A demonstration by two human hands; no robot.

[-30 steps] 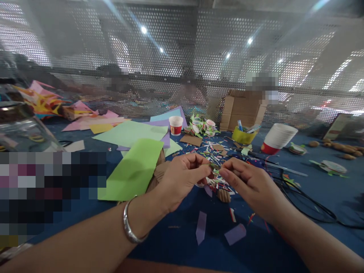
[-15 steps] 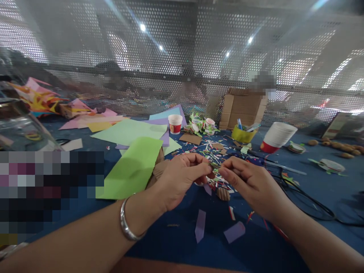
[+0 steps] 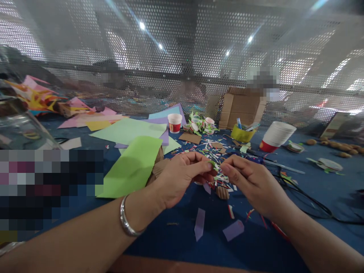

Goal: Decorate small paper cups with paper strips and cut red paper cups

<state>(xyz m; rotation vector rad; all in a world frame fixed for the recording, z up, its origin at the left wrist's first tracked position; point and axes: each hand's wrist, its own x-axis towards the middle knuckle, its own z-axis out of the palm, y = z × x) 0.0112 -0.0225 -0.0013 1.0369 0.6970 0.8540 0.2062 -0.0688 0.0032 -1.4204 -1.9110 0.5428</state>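
Observation:
My left hand [image 3: 183,176], with a silver bangle on the wrist, pinches a small green piece of paper [image 3: 213,165] between thumb and forefinger. Facing it, a short gap away, is my right hand [image 3: 250,180], its thumb and forefinger pressed together; whether anything is between them is too small to tell. Under and behind the hands lie paper scraps [image 3: 209,147] in red, white and green. A rounded corrugated cardboard piece [image 3: 222,192] rests just below the fingers. Closer to me are a pointed purple paper strip [image 3: 200,224] and another purple paper piece [image 3: 233,230].
Left of my hands lies a bright green sheet [image 3: 131,167], with pale green paper [image 3: 127,131] behind. Paper cups [image 3: 278,136] stand stacked at right, near a yellow holder [image 3: 242,133] with pens. A black cable [image 3: 315,204] curls at right. Perforated metal panel [image 3: 176,45] rises behind.
The fingertips of my two hands have moved slightly apart. More of the green paper piece now shows at my left fingertips. The things on the table have stayed in place.

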